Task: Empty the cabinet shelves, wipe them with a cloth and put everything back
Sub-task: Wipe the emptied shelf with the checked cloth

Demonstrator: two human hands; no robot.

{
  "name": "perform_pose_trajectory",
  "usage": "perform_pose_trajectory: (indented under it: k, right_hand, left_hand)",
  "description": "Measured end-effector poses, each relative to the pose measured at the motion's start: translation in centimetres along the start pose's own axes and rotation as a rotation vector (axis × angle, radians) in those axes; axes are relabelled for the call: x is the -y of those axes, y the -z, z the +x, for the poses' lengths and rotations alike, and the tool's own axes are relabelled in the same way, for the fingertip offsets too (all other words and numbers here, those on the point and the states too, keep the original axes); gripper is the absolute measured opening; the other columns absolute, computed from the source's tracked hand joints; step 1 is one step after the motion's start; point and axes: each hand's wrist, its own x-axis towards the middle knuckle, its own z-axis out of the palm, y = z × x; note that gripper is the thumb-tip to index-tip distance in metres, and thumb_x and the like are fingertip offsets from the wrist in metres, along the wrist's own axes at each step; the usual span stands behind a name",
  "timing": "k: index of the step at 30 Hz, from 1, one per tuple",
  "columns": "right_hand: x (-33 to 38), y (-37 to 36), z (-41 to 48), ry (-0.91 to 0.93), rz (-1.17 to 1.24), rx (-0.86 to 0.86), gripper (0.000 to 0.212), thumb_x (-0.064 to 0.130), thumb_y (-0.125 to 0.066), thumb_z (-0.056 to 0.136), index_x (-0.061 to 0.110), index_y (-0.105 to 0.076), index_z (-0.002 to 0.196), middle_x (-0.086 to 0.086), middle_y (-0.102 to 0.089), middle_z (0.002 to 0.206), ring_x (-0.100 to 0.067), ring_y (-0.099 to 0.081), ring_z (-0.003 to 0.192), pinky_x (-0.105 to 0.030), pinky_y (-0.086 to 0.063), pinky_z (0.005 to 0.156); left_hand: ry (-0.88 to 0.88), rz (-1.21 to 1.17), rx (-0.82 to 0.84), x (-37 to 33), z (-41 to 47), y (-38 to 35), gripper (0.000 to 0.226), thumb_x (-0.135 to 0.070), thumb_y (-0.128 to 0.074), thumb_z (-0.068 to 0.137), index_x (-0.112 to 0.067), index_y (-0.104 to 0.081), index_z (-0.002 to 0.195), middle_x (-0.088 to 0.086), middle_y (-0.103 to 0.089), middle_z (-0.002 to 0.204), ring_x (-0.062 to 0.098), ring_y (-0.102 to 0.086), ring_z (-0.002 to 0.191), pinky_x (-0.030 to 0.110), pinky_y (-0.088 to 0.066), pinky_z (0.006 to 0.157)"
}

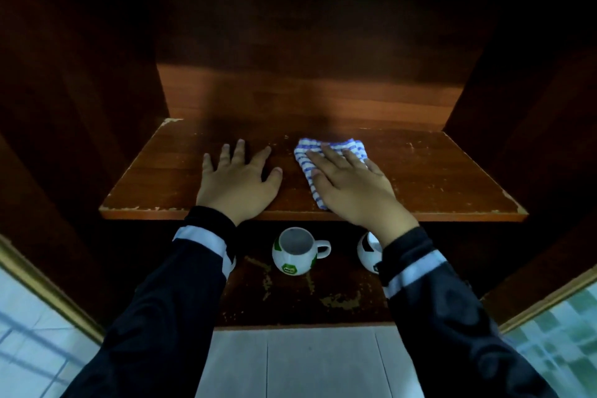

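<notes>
My right hand lies flat with fingers extended, pressing the blue-and-white checked cloth against the middle shelf; nothing is pinched or gripped, since a spread palm puts even pressure on the fabric for wiping. The cloth sits bunched beneath and ahead of the fingertips, right of the shelf's centre. My left hand is also open, fingers splayed, palm down on bare wood just beside the cloth but apart from it (I judge it serves as a brace while I lean in). Both dark sleeves cross the shelf's front edge, which is chipped along its length.

This shelf carries no items, so it is ready for wiping. On the lower shelf a white football-patterned mug with green patches stands upright, handle to the right; a second ball-shaped mug stands near it, partly hidden by my right wrist. That lower board, worn and flaking, appears not yet emptied.
</notes>
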Motion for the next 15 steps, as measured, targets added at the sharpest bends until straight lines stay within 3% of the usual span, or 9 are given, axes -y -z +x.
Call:
perform_pose_trajectory:
  k: [9,15]
  right_hand:
    - [-2.2,1.4,4.9,-0.127,0.010,0.087,0.053,0.049,-0.016,0.104,0.043,-0.006,0.155,0.018,0.005,0.163,-0.018,0.005,0.152,-0.045,0.002,0.121]
    - [-0.7,0.7,4.3,-0.015,-0.007,0.105,0.054,0.049,-0.014,0.104,0.040,-0.002,0.156,0.015,0.008,0.164,-0.019,0.007,0.152,-0.045,0.004,0.120]
  left_hand:
    - [-0.012,-0.009,0.010,0.1,-0.2,0.2,0.062,-0.063,-0.019,0.099,-0.042,-0.010,0.157,0.003,0.003,0.167,0.027,0.004,0.153,0.050,0.005,0.121]
    - [-0.001,-0.017,0.006,0.0,0.0,0.1,0.062,-0.064,-0.020,0.099,-0.043,-0.011,0.156,0.002,0.002,0.167,0.026,0.004,0.153,0.050,0.005,0.121]
